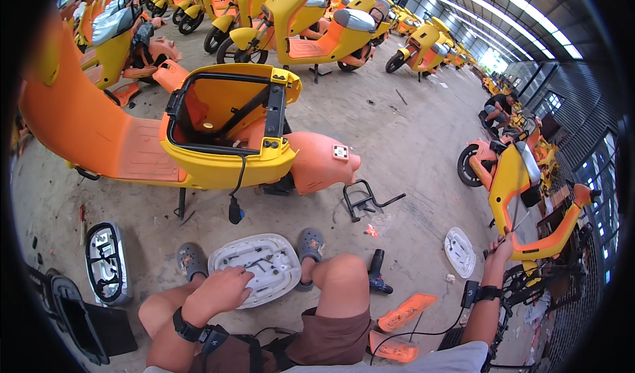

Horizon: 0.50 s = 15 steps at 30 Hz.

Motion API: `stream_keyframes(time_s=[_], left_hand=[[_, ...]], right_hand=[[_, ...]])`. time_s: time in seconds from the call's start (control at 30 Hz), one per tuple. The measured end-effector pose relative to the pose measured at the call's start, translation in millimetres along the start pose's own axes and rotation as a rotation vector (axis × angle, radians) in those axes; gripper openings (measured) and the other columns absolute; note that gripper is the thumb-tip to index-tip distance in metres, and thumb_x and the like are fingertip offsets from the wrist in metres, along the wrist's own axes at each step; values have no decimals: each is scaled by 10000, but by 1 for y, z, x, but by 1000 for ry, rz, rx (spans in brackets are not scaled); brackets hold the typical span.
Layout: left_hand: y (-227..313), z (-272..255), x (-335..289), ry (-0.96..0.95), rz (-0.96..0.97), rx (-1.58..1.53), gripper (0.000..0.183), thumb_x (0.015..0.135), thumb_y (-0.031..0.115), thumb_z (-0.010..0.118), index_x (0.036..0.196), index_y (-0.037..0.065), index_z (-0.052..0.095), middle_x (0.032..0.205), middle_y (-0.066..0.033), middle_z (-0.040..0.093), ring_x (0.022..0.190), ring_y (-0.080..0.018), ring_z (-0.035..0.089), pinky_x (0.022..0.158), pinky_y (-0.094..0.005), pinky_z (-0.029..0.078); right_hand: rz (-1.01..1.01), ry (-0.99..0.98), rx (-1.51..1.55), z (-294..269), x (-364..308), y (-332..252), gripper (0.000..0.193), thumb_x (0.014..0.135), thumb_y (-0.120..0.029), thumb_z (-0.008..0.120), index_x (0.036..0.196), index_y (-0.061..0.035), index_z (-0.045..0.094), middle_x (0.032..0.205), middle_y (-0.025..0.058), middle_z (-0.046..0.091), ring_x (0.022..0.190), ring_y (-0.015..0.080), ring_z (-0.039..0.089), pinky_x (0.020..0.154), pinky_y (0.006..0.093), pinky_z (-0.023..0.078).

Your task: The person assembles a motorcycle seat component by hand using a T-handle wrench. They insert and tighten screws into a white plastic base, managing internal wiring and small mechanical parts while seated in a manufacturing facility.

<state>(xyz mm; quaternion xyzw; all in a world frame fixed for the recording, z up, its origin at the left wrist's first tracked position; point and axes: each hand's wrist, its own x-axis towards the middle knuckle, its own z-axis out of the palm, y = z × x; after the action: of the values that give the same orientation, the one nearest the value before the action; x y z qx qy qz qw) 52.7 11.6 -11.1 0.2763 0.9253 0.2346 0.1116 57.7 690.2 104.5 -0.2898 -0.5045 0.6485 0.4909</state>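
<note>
My left hand (221,287) reaches over the near left part of a white plastic tray (291,283) between my feet. Its fingers are bent and a little apart, with nothing visible in them. Small dark metal parts (268,264) lie in the tray. Out to the right, my right hand (501,246) is raised and closed around a thin rod-like tool (521,222), which slants up and away; its exact kind cannot be made out. A similar white tray (460,252) lies on the floor just left of that hand.
Ahead stands a yellow-and-orange scooter (231,158) with its seat compartment exposed. A power drill (378,275) and orange panels (407,312) lie right of my knee. At left are an upturned seat (106,264) and a black bin (79,320). A black bracket (370,201) lies ahead. Another person (497,111) crouches far right.
</note>
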Motion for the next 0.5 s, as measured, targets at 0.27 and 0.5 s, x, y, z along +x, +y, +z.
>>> stream_keyframes(time_s=[0.27, 0.5], left_hand=[[8, -6, 1, -7, -19, -33, 355, 856, 227, 679, 1150, 28, 658, 1077, -163, 656, 1012, -358, 629, 874, -433, 517], [9, -3, 3, -15, -32, -9, 306, 853, 214, 667, 1096, 28, 673, 1040, -156, 662, 971, -350, 643, 854, -449, 520]], right_hand=[[756, -233, -320, -51, 18, 36, 124, 955, -196, 486, 939, -99, 562, 591, -85, 310, 420, 49, 243, 387, 231, 192], [465, 36, -342, -97, -7, 88, 275, 1036, -273, 409, 1092, -47, 553, 724, -20, 440, 507, 94, 355, 455, 258, 311]])
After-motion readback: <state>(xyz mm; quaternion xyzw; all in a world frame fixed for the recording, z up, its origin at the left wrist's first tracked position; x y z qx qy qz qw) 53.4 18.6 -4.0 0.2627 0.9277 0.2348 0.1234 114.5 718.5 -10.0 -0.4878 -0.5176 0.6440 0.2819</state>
